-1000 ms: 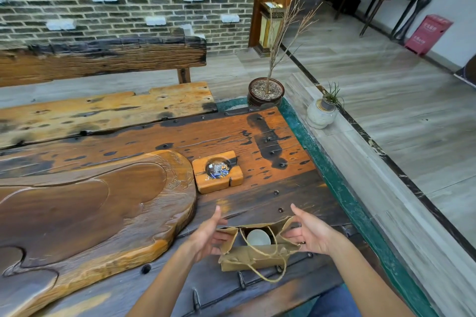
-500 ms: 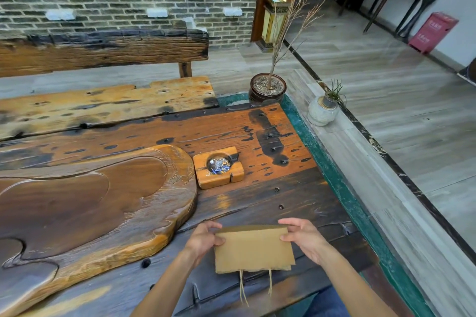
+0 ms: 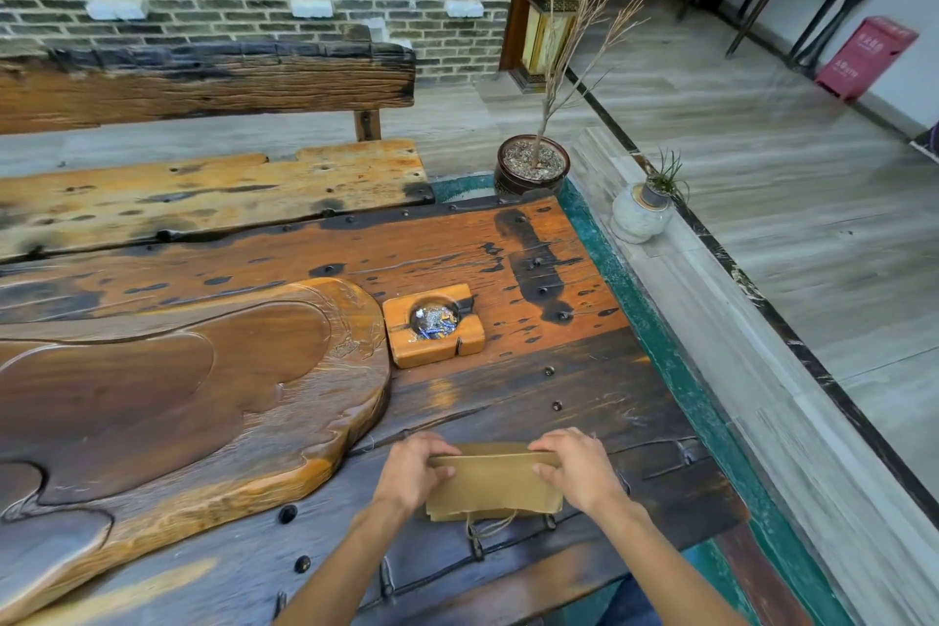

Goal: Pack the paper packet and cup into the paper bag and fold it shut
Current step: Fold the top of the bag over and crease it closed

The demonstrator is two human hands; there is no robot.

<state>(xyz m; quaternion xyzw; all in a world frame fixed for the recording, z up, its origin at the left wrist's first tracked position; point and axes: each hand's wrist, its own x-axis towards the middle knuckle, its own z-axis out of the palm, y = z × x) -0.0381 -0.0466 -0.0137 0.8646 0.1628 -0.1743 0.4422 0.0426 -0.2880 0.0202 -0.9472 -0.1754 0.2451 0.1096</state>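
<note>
The red box (image 3: 866, 57) by the far wall bears pale characters, too blurred to read.

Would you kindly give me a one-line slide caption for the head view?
Both hands, left and right, press the fold of a brown paper bag on a dark wooden table.

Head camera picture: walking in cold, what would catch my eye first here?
Probably the two hands, left hand and right hand, pressing a flattened brown paper bag onto the dark wooden table near its front edge. Next, the big carved wooden tray at left, with a small wooden ashtray just beyond the bag.
</note>
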